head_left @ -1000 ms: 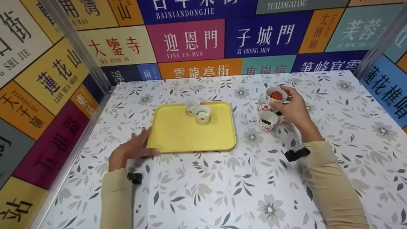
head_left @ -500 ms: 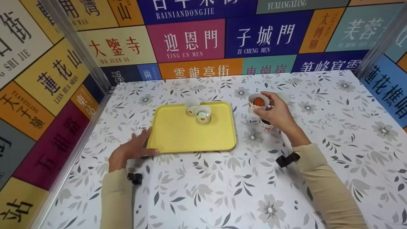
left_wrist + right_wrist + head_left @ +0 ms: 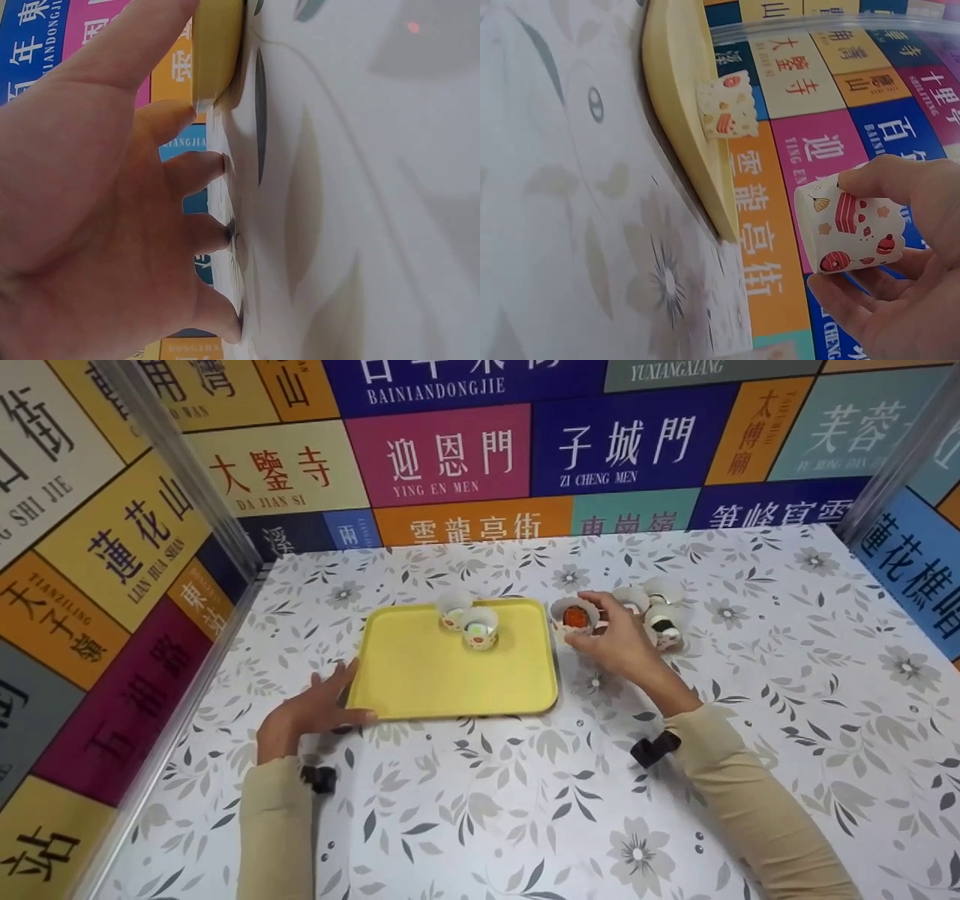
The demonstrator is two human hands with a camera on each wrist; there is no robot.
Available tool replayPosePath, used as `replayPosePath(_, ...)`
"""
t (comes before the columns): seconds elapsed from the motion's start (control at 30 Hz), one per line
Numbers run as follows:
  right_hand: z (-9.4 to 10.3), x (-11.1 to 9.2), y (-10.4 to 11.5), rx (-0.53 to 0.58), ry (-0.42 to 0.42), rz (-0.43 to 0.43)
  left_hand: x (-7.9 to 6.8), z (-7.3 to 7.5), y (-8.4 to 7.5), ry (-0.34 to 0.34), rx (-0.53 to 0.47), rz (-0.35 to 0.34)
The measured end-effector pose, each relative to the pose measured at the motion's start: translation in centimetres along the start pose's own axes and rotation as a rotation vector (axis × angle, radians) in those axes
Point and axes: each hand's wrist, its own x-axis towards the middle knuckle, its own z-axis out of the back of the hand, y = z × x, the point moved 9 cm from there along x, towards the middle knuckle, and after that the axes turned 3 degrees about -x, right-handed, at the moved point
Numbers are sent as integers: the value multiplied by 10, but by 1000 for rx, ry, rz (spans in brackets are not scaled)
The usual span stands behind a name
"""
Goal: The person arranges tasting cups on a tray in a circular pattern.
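My right hand (image 3: 619, 641) pinches a white paper baking cup (image 3: 855, 231) between thumb and fingers. Red cake and flower prints cover its wall, and an orange-red piece (image 3: 576, 618) sits inside. In the head view it is held just right of the yellow tray (image 3: 420, 682), and in the right wrist view it appears clear of the table. My left hand (image 3: 313, 712) lies at the tray's near left corner, thumb along the front edge and fingers spread against the left side. Two similar paper cups, a rear cup (image 3: 453, 613) and a front cup (image 3: 480, 630), stand on the tray.
Right of the tray several more paper cups stand on the table, one with a white and black piece (image 3: 663, 628) in it; my right hand partly hides the group. A flower-patterned cloth (image 3: 480, 802) covers the table. Sign-printed walls (image 3: 442, 454) enclose its back and sides.
My right hand has carried the paper cup with the orange-red piece leftward from above the group to beside the tray's right edge. My left hand and the tray have stayed put.
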Motion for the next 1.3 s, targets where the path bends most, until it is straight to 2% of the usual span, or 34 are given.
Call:
replayPosePath(0.33,-34,0,19,-9,26,54,-1,2,2,13,-10,22)
replayPosePath(0.53,-53,-2,28,17,55,69,-1,3,-1,8,12,-27)
replayPosePath(0.77,-75,-3,35,-1,83,46,1,1,0,9,15,-15)
replayPosePath(1.3,-99,-4,51,37,78,108,2,1,1,12,-7,0)
